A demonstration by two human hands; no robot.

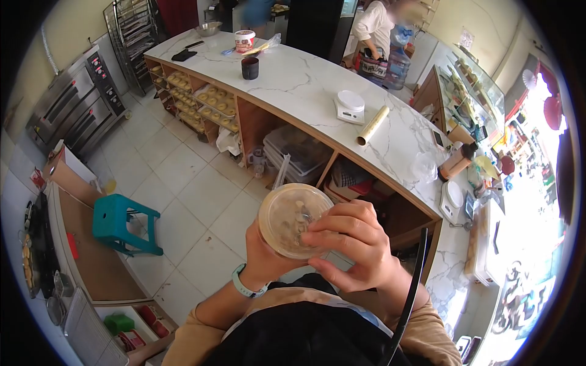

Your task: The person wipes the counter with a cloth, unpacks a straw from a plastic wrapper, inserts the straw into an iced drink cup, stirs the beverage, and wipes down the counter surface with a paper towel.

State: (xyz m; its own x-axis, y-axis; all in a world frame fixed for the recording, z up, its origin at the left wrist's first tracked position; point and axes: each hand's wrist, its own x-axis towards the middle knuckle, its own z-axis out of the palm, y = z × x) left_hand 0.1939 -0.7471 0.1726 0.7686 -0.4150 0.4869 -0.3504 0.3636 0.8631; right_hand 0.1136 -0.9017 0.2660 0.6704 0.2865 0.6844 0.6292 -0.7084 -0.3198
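A round, clear plastic tub with a see-through lid is held up in front of my body. Small pale and dark pieces show inside, too blurred to name. My left hand, with a light green band at its wrist, is closed around the tub's left and lower side; most of its fingers are hidden beneath. From the right, my right hand curls over the tub, fingertips touching the lid and thumb close to the lower rim.
Ahead runs a marble-look counter bearing a white scale, a wrap roll and a dark cup. Dough trays fill its shelves. A teal stool stands left, near an oven. Another person is behind the counter.
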